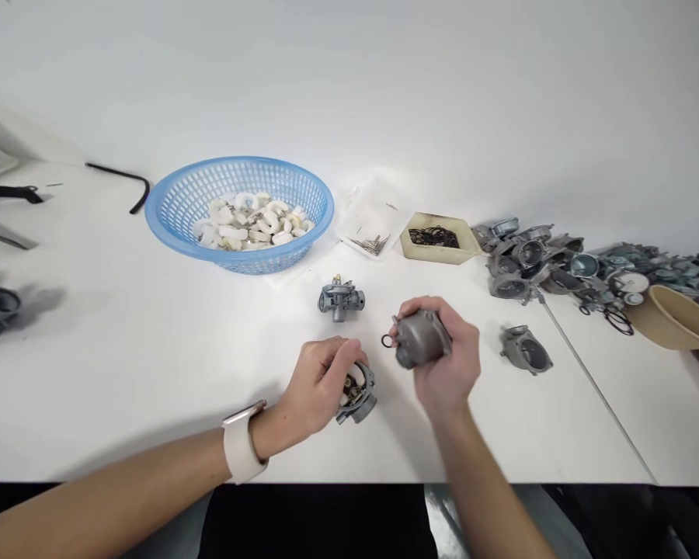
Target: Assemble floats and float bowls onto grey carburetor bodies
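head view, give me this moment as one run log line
left hand: holds carburetor body on table | right hand: holds grey bowl cover | black o-ring by cover

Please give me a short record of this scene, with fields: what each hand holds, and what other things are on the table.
left hand: the left hand grips a grey carburetor body resting on the white table
right hand: the right hand holds a grey metal bowl cover above the table
between hands: small black O-ring by the cover
behind hands: second carburetor body, standing alone
far left: blue basket of white curved parts
far right: pile of grey metal parts; tan tray of black rings
right of hands: single bowl cover
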Demonstrator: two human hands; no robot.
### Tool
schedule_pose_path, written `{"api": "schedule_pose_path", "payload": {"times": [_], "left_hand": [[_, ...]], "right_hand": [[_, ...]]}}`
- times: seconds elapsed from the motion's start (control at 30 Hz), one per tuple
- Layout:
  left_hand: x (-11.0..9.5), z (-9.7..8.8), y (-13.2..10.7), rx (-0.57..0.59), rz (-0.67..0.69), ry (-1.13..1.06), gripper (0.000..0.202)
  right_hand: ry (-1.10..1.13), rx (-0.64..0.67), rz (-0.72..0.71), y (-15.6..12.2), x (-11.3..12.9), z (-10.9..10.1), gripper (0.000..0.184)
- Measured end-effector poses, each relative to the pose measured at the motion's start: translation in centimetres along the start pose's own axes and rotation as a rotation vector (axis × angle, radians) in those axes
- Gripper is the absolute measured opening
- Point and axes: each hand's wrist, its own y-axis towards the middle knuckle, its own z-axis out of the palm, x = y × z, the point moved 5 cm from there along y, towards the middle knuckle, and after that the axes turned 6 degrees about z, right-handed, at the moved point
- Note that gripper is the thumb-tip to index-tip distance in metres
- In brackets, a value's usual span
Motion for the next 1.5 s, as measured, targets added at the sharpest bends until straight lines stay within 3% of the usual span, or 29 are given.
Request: {"api": "schedule_pose_path", "payload": {"times": [0.07, 0.13, 0.23, 0.33, 0.4, 0.5, 0.57, 0.67, 0.77, 1.23, 1.4, 1.43, 1.5], "left_hand": [[-0.1, 0.0, -0.1, 0.014, -0.015, 0.010, 0.053], [-0.1, -0.1, -0.2, 0.022, -0.036, 0.000, 0.053], [0.2, -0.2, -0.2, 0.029, -0.080, -0.035, 0.053], [0.4, -0.2, -0.3, 0.046, -0.102, -0.073, 0.054], [0.4, -0.4, -0.3, 0.056, -0.090, -0.071, 0.054], [0.2, -0.5, -0.4, 0.067, -0.052, -0.024, 0.051], [-0.1, -0.6, -0.4, 0.074, -0.017, 0.007, 0.048], [-0.5, -0.6, -0.4, 0.086, 0.025, 0.015, 0.045], [-0.5, -0.6, -0.3, 0.097, 0.040, 0.007, 0.042], [-0.2, -0.4, -0.3, 0.135, 0.069, 0.015, 0.037], [-0.4, -0.7, -0.3, 0.139, 0.080, 0.044, 0.042], [-0.6, -0.8, -0.2, 0.152, 0.088, 0.048, 0.043], [-0.9, -1.0, 0.0, 0.185, 0.089, 0.042, 0.044]], "right_hand": [[-0.411, 0.067, -0.037, 2.0, -0.2, -1.7, 0.029], [-0.890, 0.147, -0.193, 3.7, -0.9, -2.7, 0.021], [-1.200, 0.273, -0.352, 5.2, -3.1, -3.4, 0.017], [-1.216, 0.325, -0.427, 5.7, -4.0, -3.6, 0.016], [-1.222, 0.308, -0.477, 5.1, -3.1, -3.5, 0.018], [-1.030, 0.272, -0.597, 1.9, 0.1, -2.7, 0.012], [-0.793, 0.353, -0.636, -1.1, 2.1, -1.5, 0.009], [-0.773, 0.387, -0.588, -4.7, 2.9, 0.4, 0.025], [-0.809, 0.319, -0.617, -6.3, 2.6, 1.4, 0.024], [-0.889, 0.279, -0.655, -6.3, 1.4, 1.8, 0.025], [-0.847, 0.315, -0.576, -5.9, 1.9, 1.9, 0.024], [-0.852, 0.349, -0.525, -5.7, 2.0, 2.0, 0.030], [-0.922, 0.438, -0.392, -5.4, 1.9, 2.6, 0.058]]}}
